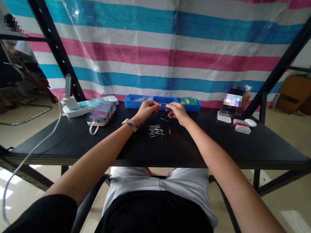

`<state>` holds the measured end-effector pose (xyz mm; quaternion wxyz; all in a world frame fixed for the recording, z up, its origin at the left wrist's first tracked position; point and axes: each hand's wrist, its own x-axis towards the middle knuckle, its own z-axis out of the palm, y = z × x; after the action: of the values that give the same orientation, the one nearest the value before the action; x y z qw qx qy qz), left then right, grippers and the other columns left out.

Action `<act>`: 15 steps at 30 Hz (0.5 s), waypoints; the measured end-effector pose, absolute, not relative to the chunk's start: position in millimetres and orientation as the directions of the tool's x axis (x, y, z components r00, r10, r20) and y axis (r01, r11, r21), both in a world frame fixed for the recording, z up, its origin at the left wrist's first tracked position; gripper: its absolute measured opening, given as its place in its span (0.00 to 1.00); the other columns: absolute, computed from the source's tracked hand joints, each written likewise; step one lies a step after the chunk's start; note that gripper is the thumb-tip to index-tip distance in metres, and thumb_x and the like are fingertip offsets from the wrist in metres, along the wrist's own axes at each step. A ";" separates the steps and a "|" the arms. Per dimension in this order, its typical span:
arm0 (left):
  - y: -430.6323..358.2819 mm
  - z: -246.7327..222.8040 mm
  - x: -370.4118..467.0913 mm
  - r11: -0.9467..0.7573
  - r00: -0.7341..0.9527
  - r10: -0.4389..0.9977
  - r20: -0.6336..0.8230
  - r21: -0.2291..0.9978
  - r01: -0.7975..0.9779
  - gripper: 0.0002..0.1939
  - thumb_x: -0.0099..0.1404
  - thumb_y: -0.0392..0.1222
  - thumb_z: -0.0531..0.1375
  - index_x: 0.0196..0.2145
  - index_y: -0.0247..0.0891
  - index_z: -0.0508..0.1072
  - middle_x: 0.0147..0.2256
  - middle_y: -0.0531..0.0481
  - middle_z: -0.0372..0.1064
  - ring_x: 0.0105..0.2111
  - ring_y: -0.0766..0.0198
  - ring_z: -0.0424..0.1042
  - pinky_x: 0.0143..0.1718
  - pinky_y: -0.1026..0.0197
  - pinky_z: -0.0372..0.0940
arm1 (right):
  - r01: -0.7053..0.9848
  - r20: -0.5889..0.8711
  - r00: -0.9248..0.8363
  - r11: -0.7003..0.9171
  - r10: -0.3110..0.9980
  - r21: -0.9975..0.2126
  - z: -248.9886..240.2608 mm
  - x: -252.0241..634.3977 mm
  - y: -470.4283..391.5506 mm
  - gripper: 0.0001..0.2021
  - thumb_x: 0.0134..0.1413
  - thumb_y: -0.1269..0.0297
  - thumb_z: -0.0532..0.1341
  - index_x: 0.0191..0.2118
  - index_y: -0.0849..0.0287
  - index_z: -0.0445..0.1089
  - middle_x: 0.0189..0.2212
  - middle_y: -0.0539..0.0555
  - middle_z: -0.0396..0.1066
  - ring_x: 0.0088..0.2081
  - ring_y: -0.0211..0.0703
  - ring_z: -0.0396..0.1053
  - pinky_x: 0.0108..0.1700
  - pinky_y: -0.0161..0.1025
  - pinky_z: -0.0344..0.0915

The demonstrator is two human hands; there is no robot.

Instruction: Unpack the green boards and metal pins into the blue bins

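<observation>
My left hand (147,111), a band around its wrist, is held with thumb and fingers pinched together above the black table. Opposite it, my right hand (177,113) is also pinched, its fingertips a short gap from the left ones. Anything between the fingertips is too small to name. Just behind both hands lies a long blue tray (132,104) with compartments. Clear plastic is in its left compartment, and small green pieces (188,100) fill the right one. Several thin, pale, stick-like pieces (155,131) lie in a loose pile on the table in front of my hands, with a few apart.
On the left stand a white power strip (76,108) with a cable (36,148) hanging off the edge, and a blurred-out item. At the right are a lit device, a red-and-white box (242,127) and a white mouse-like object (250,123). A striped sheet (168,46) hangs behind.
</observation>
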<state>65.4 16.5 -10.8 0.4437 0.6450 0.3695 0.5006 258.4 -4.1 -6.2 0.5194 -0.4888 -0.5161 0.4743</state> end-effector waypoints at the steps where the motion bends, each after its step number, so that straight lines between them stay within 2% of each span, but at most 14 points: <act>1: 16.3 -10.8 65.3 -0.338 0.224 0.920 0.322 0.941 0.033 0.21 0.56 0.54 0.77 0.29 0.37 0.75 0.26 0.50 0.73 0.27 0.67 0.69 0.30 0.64 0.64 | 0.013 0.065 0.014 0.065 0.998 -0.998 -6.3 258.6 -4.1 0.09 0.65 0.62 0.70 0.34 0.59 0.74 0.31 0.51 0.79 0.21 0.31 0.71 0.22 0.28 0.67; 9: 15.6 -10.1 65.4 -0.313 0.223 0.928 0.297 0.949 0.038 0.20 0.58 0.54 0.76 0.31 0.37 0.75 0.27 0.50 0.73 0.27 0.66 0.70 0.29 0.65 0.64 | -0.052 0.086 -0.001 0.086 0.996 -0.995 -4.0 259.6 -5.9 0.07 0.63 0.66 0.71 0.34 0.58 0.74 0.32 0.50 0.79 0.21 0.31 0.70 0.23 0.28 0.67; 15: 16.8 -11.5 63.7 -0.213 0.264 0.944 0.198 0.977 0.029 0.20 0.69 0.57 0.67 0.31 0.37 0.73 0.28 0.50 0.70 0.26 0.68 0.70 0.26 0.67 0.63 | -0.062 0.168 0.024 0.169 0.985 -0.984 -4.4 257.6 -4.9 0.06 0.60 0.67 0.72 0.35 0.58 0.75 0.33 0.49 0.80 0.22 0.30 0.69 0.23 0.26 0.66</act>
<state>63.7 16.8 -11.5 0.4919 0.6246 0.3895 0.4649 257.6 -4.9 -4.4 0.5611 -0.4443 -0.5195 0.4668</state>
